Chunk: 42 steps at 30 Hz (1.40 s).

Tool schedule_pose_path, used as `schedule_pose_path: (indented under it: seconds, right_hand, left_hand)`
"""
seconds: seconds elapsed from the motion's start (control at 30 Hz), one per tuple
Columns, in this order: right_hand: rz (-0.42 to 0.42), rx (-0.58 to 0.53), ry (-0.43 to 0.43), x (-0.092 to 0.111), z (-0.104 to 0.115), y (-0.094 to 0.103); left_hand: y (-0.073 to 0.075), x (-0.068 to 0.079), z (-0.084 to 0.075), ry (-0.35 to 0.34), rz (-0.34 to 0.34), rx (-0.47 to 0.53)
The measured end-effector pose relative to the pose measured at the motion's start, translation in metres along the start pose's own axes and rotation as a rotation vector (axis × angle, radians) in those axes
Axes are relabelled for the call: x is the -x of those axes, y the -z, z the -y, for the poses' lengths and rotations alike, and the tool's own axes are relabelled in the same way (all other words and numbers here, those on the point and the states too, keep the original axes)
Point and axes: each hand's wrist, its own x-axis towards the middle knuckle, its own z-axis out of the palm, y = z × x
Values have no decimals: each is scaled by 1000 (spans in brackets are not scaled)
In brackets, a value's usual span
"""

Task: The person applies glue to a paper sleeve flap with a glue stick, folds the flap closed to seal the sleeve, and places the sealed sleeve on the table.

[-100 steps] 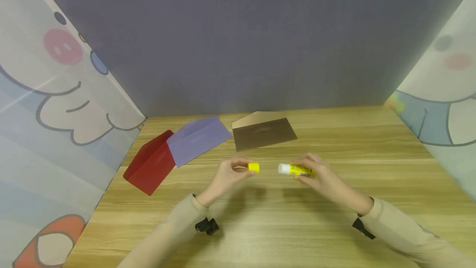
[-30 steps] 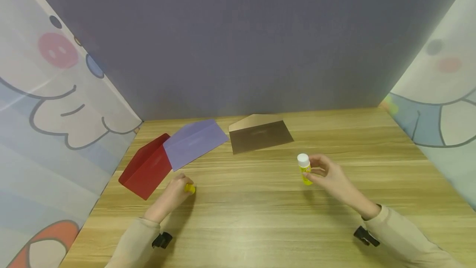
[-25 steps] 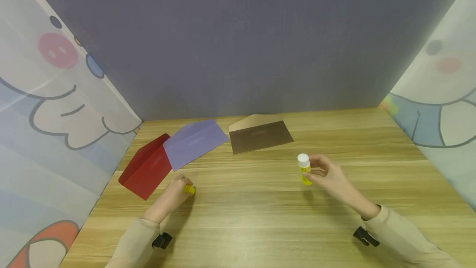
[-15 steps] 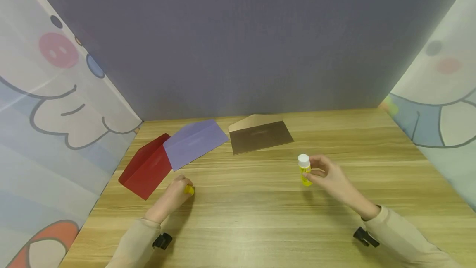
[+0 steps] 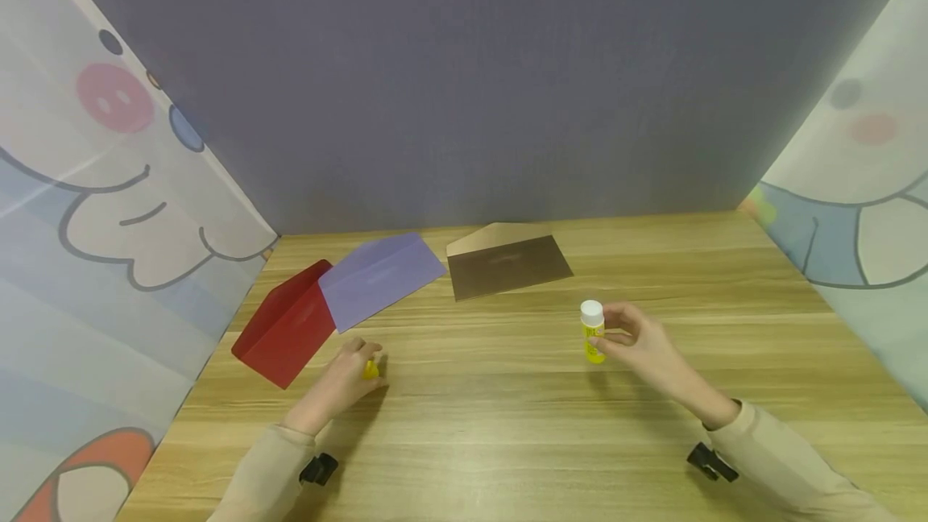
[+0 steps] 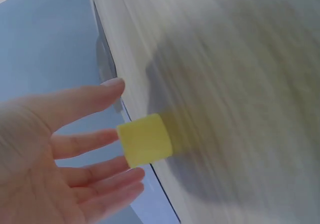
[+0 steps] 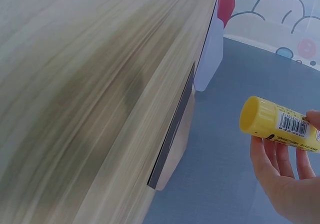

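Observation:
On the wooden table stands a yellow glue stick cap (image 5: 370, 370), partly hidden in the head view by my left hand (image 5: 341, 383). The left wrist view shows that hand's thumb and fingers spread around the cap (image 6: 145, 140), with the thumb clear of it. My right hand (image 5: 645, 351) holds a yellow glue stick (image 5: 594, 337) between thumb and fingers, above the tabletop. Its white end points up and no yellow cap covers it. Seen from the right wrist, the glue stick (image 7: 280, 123) shows its yellow base and a barcode.
A red envelope (image 5: 293, 333) lies at the left with its flap raised. A purple envelope (image 5: 380, 284) touches or overlaps its edge. Further right is a brown envelope (image 5: 511, 271), flap also open. A grey panel (image 5: 471, 87) closes off the table's back edge.
My hands have moved apart, the left one carrying the cap down to the table at left. Its fingers have just spread off the cap. The right hand has turned the glue stick upright.

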Motion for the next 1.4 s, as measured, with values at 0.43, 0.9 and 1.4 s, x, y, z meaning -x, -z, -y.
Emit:
schedule_pose_path:
  seconds: [0.43, 0.9, 1.4]
  right_hand:
    - [8, 5, -66, -3, 11, 1]
    - [40, -10, -158, -8, 18, -2]
    - [52, -106, -218, -14, 29, -7]
  left_hand:
    - [7, -9, -36, -166, -222, 70]
    - [2, -25, -86, -282, -246, 220]
    - [-13, -37, -129, -306, -163, 473]
